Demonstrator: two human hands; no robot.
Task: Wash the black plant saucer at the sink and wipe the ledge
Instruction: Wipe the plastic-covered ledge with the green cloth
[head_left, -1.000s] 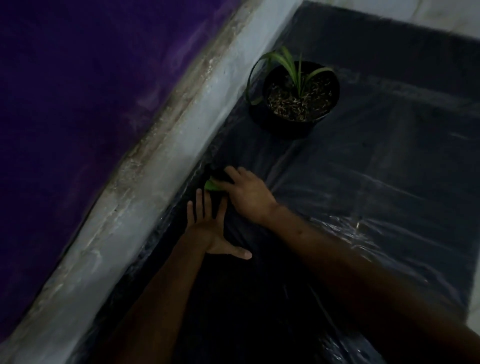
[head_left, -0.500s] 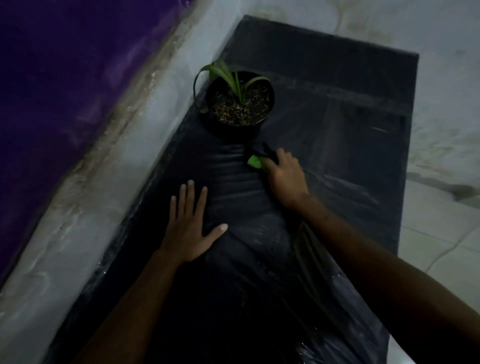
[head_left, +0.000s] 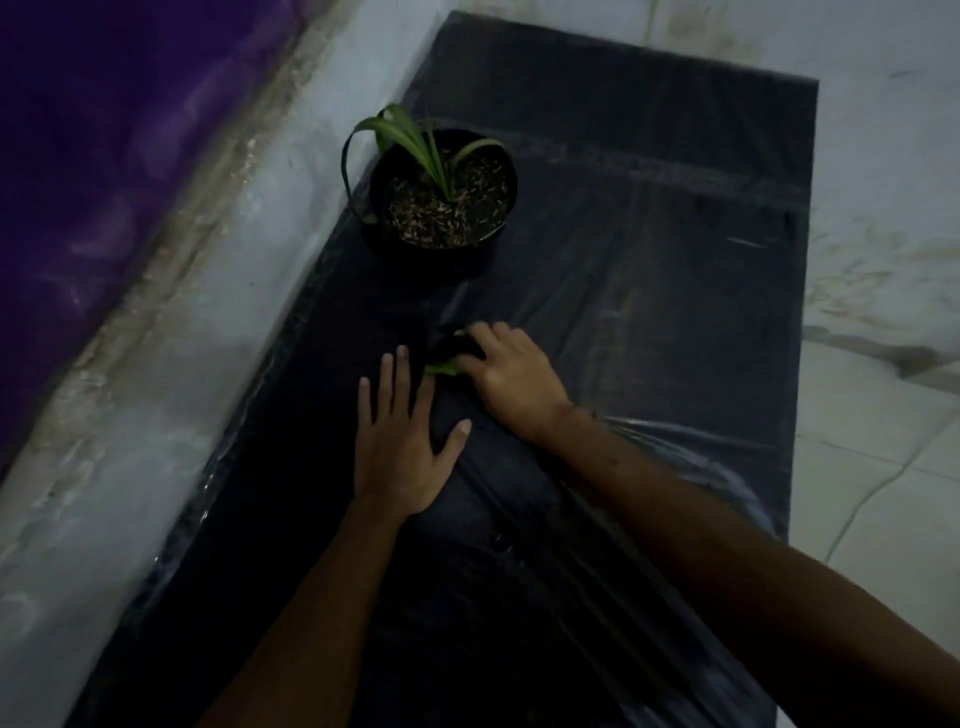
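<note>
My left hand (head_left: 400, 457) lies flat, fingers spread, pinning the glossy black sheet (head_left: 649, 270) that covers the ledge. My right hand (head_left: 511, 384) curls its fingers over a small green sponge (head_left: 444, 368), just short of the plant pot (head_left: 441, 192). The sheet looks thin, slick and quick to wrinkle. The sponge looks soft and is best gripped across its back. I can't make out the saucer.

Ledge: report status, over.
Left hand flat on black ledge. Right hand grips green pad on the ledge. Potted plant ahead, clear of both hands.
</note>
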